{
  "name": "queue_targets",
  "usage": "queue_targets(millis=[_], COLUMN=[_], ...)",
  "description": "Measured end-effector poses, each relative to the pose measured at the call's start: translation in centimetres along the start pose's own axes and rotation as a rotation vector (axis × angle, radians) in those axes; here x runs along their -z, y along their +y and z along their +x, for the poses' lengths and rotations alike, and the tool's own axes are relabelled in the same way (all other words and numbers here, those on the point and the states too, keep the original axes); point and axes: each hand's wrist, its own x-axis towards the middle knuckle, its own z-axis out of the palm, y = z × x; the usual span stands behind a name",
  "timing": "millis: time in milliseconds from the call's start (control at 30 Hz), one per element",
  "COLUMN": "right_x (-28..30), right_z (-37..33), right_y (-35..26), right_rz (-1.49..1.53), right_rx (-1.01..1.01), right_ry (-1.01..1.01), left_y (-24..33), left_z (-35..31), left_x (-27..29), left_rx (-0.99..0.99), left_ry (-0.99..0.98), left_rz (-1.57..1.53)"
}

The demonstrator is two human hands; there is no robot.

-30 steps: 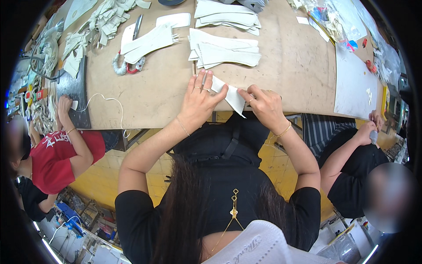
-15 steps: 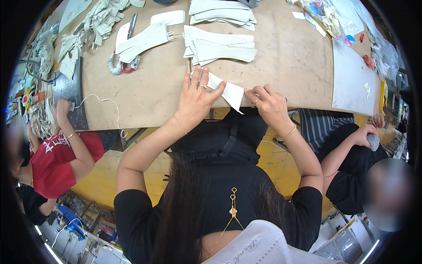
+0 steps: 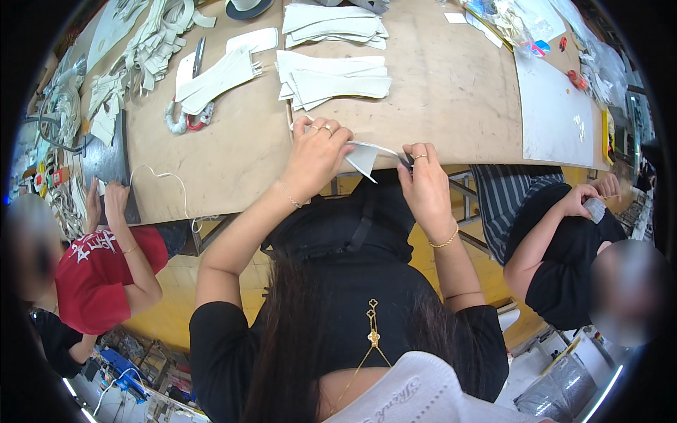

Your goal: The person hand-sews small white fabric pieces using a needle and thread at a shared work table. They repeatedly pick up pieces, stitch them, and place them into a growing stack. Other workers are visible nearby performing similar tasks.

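Note:
A white fabric piece [image 3: 362,159] hangs partly over the front edge of the table. My left hand [image 3: 317,156] is closed on its left part, with the fingers curled over it near the table edge. My right hand [image 3: 427,187] grips a small dark tool [image 3: 407,163], whose kind I cannot make out. The tool's tip is at the right end of the fabric's raised edge; whether it touches is unclear. Beyond my hands, similar white fabric pieces [image 3: 340,86] lie in a loose stack.
Another stack of white pieces [image 3: 335,27] lies farther back. At left are more fabric pieces [image 3: 218,79], a wrapped-handle tool [image 3: 176,121] and a white cord [image 3: 169,161]. A white board [image 3: 553,113] covers the right side. Co-workers sit left in a red shirt [image 3: 95,282] and right in black.
My right hand has let go of the fabric's right corner and turned upright, bringing the dark tool to the fabric's edge. My left hand has curled tighter, and the fabric is lifted and bent.

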Motion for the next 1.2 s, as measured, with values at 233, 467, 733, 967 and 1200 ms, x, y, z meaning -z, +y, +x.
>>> queue_targets(millis=[233, 467, 733, 967, 1200], right_x=[-1.1, -2.1, -2.2, -0.8, 2.3], right_z=[0.0, 0.8, 1.7, 3.0, 5.1], right_y=[-1.5, -1.7, -1.7, -0.6, -1.7], right_rz=[-0.013, 0.068, 0.134, 0.199, 0.587], right_rx=[-0.080, -0.073, -0.009, -0.081, -0.173], right_ry=[0.007, 0.049, 0.119, 0.178, 0.126], left_y=[0.7, 0.9, 1.2, -3.8, -12.8], left_z=[0.0, -0.7, -1.3, -1.4, 1.6], left_x=[1.8, 1.7, 1.4, 5.5, 12.5], left_rx=[0.034, 0.043, 0.122, 0.335, 0.338], left_ry=[-0.068, -0.069, -0.039, 0.067, 0.548], left_rz=[-0.032, -0.100, -0.139, -0.094, 0.628])
